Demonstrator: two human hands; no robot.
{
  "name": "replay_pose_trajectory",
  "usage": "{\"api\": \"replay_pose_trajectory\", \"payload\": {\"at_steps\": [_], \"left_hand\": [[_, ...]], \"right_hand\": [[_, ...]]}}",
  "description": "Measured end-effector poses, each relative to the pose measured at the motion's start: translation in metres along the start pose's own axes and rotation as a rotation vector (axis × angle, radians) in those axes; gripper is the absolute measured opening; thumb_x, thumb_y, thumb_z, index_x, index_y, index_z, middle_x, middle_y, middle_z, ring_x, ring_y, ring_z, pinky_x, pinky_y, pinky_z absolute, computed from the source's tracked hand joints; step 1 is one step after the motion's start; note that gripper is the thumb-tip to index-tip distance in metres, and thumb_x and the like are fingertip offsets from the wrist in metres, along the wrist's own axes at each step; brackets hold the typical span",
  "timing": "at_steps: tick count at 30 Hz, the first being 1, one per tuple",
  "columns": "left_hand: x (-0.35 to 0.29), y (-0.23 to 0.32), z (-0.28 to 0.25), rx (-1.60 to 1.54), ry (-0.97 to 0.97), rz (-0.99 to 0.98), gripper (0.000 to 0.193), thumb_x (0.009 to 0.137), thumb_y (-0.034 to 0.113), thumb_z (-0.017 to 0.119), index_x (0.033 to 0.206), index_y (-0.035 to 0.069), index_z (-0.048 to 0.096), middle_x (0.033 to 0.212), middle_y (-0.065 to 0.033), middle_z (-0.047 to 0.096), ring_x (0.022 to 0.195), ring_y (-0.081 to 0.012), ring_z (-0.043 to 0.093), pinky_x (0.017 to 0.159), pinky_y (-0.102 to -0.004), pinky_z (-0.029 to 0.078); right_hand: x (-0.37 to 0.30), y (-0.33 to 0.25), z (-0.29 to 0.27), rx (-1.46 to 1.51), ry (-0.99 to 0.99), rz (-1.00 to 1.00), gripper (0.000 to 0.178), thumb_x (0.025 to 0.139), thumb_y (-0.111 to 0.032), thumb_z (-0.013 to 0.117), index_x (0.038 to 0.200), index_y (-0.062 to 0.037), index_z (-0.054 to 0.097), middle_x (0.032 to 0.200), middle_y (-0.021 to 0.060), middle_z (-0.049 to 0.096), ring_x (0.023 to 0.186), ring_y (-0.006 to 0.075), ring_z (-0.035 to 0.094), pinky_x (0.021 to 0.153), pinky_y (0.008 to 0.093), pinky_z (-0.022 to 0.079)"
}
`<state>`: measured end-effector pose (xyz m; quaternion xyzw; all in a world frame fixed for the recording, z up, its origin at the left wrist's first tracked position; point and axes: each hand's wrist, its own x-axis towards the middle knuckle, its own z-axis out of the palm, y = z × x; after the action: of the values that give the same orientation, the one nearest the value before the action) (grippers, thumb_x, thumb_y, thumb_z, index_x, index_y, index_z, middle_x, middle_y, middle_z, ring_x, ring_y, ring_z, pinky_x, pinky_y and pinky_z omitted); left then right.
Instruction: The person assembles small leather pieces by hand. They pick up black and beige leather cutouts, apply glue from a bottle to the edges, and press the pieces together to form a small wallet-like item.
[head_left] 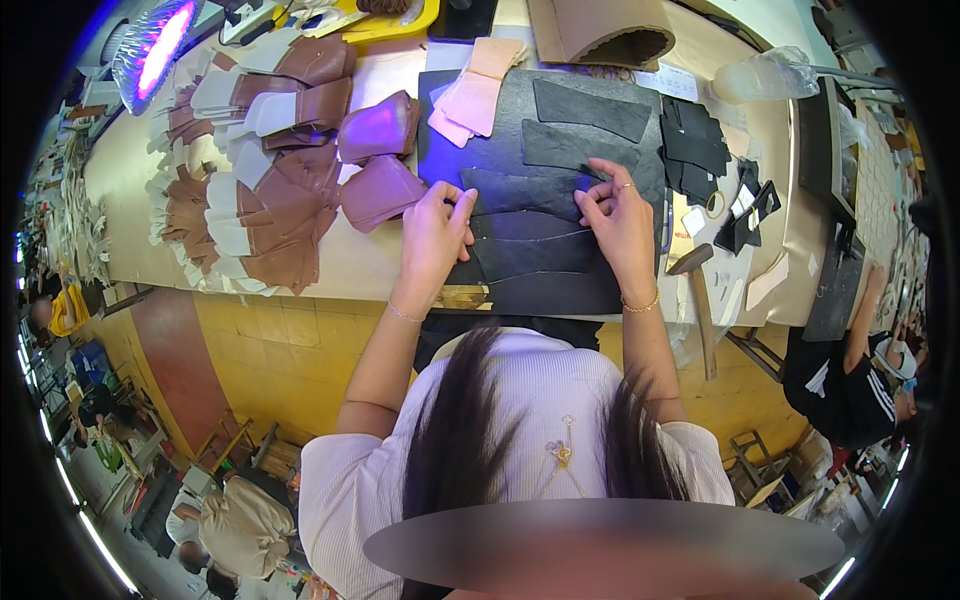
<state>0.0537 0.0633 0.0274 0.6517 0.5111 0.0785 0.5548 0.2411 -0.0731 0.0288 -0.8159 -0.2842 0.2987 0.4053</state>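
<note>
Several black leather pieces (590,108), cut in flared strips, lie in a column on a dark board (440,110). My left hand (437,235) is closed at the left end of the middle black leather piece (525,190), thumb and forefinger pinched together. At its other end, my right hand (617,215) pinches with thumb and a finger, another finger raised above. Just below the hands lie two more strips, the nearer one (530,258) flat on the board. Pink leather pieces (470,95) rest fanned at the board's upper left.
Stacks of brown leather pieces (290,200) fill the table's left. Right of the board are black pieces (692,140), a hammer (703,310) across the front edge and a plastic bottle (765,75). A lamp (155,50) glows purple at upper left; a cardboard roll (600,30) lies behind.
</note>
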Motion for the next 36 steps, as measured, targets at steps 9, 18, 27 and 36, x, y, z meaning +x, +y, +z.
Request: {"api": "replay_pose_trajectory", "payload": {"at_steps": [9,18,27,36], "left_hand": [[-0.0013,0.0046,-0.0003,0.026,0.006,-0.009,0.027,0.096,0.025,0.065,0.09,-0.002,0.061,0.053,-0.0053,0.058,0.036,-0.0089,0.048,0.034,-0.025,0.036],[-0.0005,0.0046,0.001,0.043,0.015,-0.01,0.028,0.096,0.025,0.065,0.091,-0.002,0.062,0.052,-0.0055,0.058,0.036,-0.0094,0.048,0.034,-0.0257,0.036],[-0.0009,0.0006,0.0034,0.041,0.042,0.018,0.027,0.096,0.025,0.064,0.09,-0.001,0.062,0.05,-0.0059,0.057,0.034,-0.01,0.046,0.035,-0.0273,0.035],[-0.0003,0.0017,0.0052,0.105,0.067,0.047,0.027,0.096,0.025,0.065,0.087,0.0,0.061,0.049,-0.0058,0.057,0.034,-0.011,0.046,0.036,-0.0292,0.036]], "right_hand": [[0.0004,0.003,0.0002,-0.012,0.002,-0.02,0.043,0.088,-0.001,0.069,0.129,-0.0029,0.056,0.079,0.004,0.064,0.063,0.0067,0.062,0.06,0.0211,0.049],[0.0,0.0016,0.0007,-0.037,0.02,-0.03,0.043,0.086,-0.005,0.069,0.127,-0.0047,0.056,0.075,0.0054,0.067,0.062,0.0137,0.068,0.061,0.0279,0.052],[-0.0013,-0.0045,0.0004,-0.045,0.008,-0.025,0.045,0.086,-0.003,0.068,0.129,-0.006,0.055,0.075,0.0054,0.066,0.062,0.0144,0.068,0.061,0.0286,0.053],[-0.0005,-0.0036,0.0023,-0.053,0.012,-0.022,0.047,0.085,-0.003,0.069,0.129,-0.007,0.055,0.076,0.0059,0.065,0.061,0.0166,0.068,0.062,0.0303,0.053]]}}
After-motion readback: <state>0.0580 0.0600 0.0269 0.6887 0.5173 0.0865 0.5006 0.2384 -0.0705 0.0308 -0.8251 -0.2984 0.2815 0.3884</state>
